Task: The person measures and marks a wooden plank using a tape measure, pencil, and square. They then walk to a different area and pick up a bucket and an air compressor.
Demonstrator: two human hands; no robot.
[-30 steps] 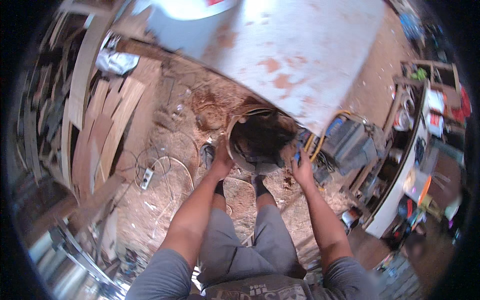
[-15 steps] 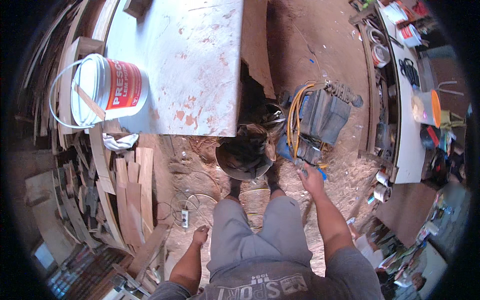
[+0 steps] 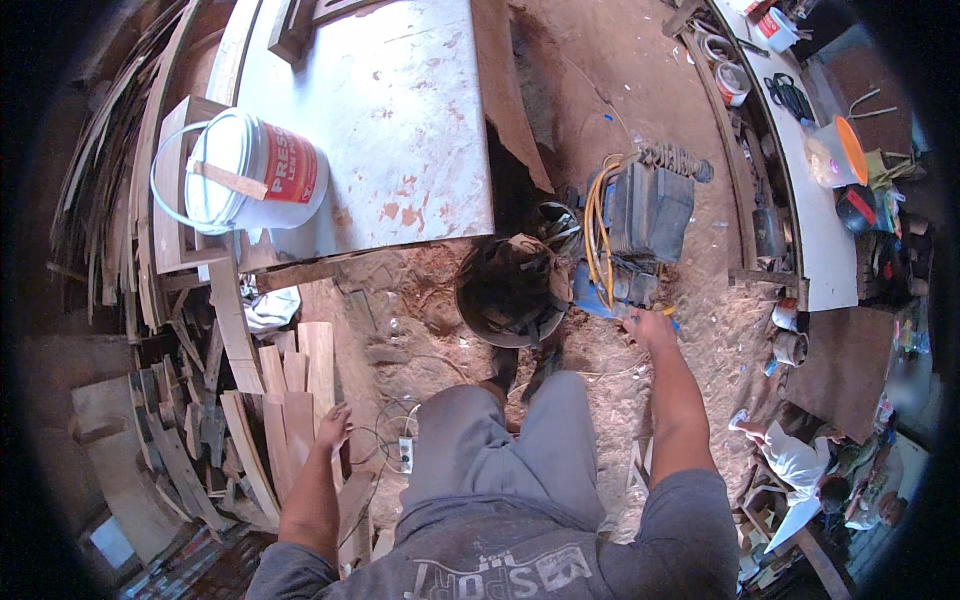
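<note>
My right hand (image 3: 652,328) is closed beside a blue machine (image 3: 622,286) with a looped yellow hose (image 3: 598,238). A blue tip shows by its fingers; what they grip I cannot make out. My left hand (image 3: 335,426) hangs with its fingers loosely apart and nothing in it, near upright wooden boards (image 3: 322,372). A round dark-filled tub (image 3: 492,325) stands ahead of my feet, next to the machine. Behind the blue part sits a bulky dark grey block (image 3: 650,212).
A white worktop (image 3: 400,130) holds a white bucket (image 3: 300,175) with a wooden stick (image 3: 232,181) across its lid. A power strip (image 3: 405,455) and loose cables lie on the dusty floor. Shelves with tubs line the right, where a person in white (image 3: 797,458) is.
My view has shifted, and the worktop and bucket sit farther right in it. My left hand has swung outward toward the boards, its fingers loosening. The right hand stays by the machine.
</note>
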